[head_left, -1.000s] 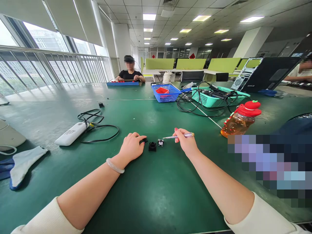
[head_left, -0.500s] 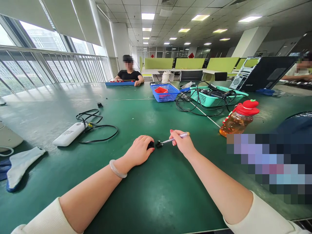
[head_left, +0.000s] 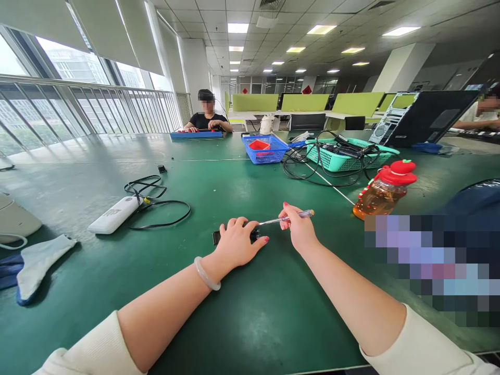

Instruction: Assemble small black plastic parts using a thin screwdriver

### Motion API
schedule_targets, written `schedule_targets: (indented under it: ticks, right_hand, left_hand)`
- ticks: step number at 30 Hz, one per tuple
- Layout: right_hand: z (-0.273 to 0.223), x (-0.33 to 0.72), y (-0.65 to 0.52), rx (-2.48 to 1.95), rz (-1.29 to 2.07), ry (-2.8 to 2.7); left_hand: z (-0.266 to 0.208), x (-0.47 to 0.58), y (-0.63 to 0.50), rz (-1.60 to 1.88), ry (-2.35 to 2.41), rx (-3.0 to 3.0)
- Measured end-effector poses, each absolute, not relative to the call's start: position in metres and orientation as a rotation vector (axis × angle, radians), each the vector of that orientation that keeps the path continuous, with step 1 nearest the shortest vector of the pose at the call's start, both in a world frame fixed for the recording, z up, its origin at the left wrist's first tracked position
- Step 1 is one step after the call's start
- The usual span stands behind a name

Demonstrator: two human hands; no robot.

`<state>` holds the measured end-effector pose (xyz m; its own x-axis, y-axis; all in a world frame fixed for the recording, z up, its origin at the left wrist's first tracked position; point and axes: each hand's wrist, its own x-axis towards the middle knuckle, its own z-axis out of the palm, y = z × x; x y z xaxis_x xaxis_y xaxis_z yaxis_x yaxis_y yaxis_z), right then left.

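My left hand (head_left: 236, 242) reaches over the table with its thumb and index finger around a small black part (head_left: 255, 236), which is mostly hidden by the fingers. A black block (head_left: 215, 238) shows from under the other side of that hand, lying on the green tabletop. In my right hand (head_left: 299, 229) is a slim screwdriver (head_left: 274, 221) with a clear handle, pinched between thumb and fingers. Its metal shaft points left, and the tip ends at my left index finger, right by the small black part. Whether the tip touches the part I cannot tell.
A white power bank (head_left: 115, 214) with a looped black cable lies left. Gloves (head_left: 42, 265) are near the left edge. Blue (head_left: 265, 153) and teal (head_left: 332, 164) baskets, the latter with cables, stand ahead. A red-capped bottle (head_left: 380, 195) is at right. A person (head_left: 207, 117) sits across the table.
My left hand has shifted right from the black block onto the small black part beside the screwdriver tip. My right hand has moved slightly right, with the screwdriver still in it.
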<state>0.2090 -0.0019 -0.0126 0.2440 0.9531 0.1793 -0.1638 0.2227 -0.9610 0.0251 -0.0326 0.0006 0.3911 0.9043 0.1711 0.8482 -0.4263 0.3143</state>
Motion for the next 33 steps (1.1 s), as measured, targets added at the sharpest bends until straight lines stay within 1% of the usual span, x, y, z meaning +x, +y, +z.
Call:
schedule_targets:
  ticks: [5, 10, 12, 16, 22, 26, 28, 33]
  right_hand:
    - [-0.018, 0.212, 0.000, -0.980, 0.990, -0.963]
    - [-0.016, 0.211, -0.003, -0.987, 1.020, -0.955]
    - [-0.016, 0.209, -0.003, -0.992, 1.037, -0.950]
    - [-0.017, 0.206, -0.004, -0.994, 1.062, -0.972]
    - [-0.015, 0.202, -0.007, -1.017, 1.067, -0.987]
    - [-0.016, 0.203, -0.007, -1.037, 1.051, -0.990]
    - [-0.017, 0.204, -0.006, -1.040, 1.043, -1.001]
    - [-0.018, 0.204, -0.006, -1.037, 1.037, -1.013]
  left_hand:
    - [0.000, 0.026, -0.041, 0.424, 1.500, 2.572]
    - [0.002, -0.008, -0.062, 0.403, 1.434, 2.572]
    - [0.003, -0.031, -0.073, 0.387, 1.445, 2.558]
    - [0.003, -0.096, -0.089, 0.398, 1.619, 2.497]
    - [-0.001, -0.209, -0.089, 0.277, 1.803, 2.507]
    - [0.005, -0.251, -0.085, 0.188, 1.937, 2.451]
    - [0.011, -0.257, -0.088, 0.264, 1.985, 2.460]
    - [0.032, -0.251, -0.105, 0.607, 2.145, 2.377]
